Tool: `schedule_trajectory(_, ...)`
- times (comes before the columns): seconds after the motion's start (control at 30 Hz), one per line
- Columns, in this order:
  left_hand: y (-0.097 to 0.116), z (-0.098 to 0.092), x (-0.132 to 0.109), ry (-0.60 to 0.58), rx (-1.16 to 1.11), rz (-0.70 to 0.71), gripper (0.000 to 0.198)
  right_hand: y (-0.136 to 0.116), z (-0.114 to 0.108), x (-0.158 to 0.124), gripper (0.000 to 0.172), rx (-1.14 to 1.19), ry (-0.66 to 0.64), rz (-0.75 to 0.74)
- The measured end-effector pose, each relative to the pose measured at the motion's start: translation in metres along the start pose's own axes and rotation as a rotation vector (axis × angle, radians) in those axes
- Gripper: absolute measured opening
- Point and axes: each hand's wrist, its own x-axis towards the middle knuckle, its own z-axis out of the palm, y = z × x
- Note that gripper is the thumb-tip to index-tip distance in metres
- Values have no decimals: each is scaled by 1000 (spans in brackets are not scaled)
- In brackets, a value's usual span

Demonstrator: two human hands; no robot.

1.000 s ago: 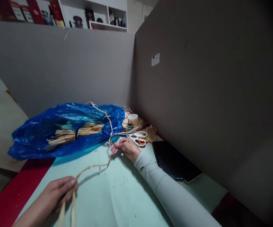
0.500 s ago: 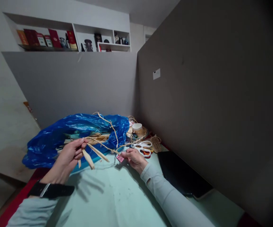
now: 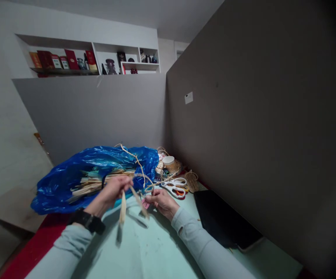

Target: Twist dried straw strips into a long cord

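My left hand [image 3: 116, 189] is closed on one end of a twisted straw cord [image 3: 148, 177], its loose flat strips [image 3: 123, 207] hanging below the fingers, blurred by motion. Pinched at the cord's other part is my right hand [image 3: 162, 201], over the pale green tabletop. Between the hands the cord bows upward in a short arc. A small pink piece [image 3: 145, 204] shows just under the right fingertips. More twisted cord [image 3: 139, 162] runs back over the blue plastic bag [image 3: 83, 159], which holds a bundle of dry straw strips [image 3: 90, 185].
White-handled scissors [image 3: 175, 187] lie beyond my right hand, beside a coil of twine [image 3: 191, 181]. A paper cup [image 3: 168, 162] stands behind them. A black flat case [image 3: 224, 219] lies at the right, along the grey partition [image 3: 243, 128].
My left hand has moved right, toward my right hand, carrying the strips. The cord between the hands went from a straight line to an arc. The view has tilted slightly upward.
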Motion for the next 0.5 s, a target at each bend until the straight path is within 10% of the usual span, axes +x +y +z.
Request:
schedule_trajectory(0.2, -78, 23, -10, -107, 278, -180, 35, 1, 4, -1, 32, 10, -15, -41)
schedule_trajectory(0.5, -91, 28, -21, -87, 250, -141, 35, -3, 11, -4, 37, 22, 26, -109)
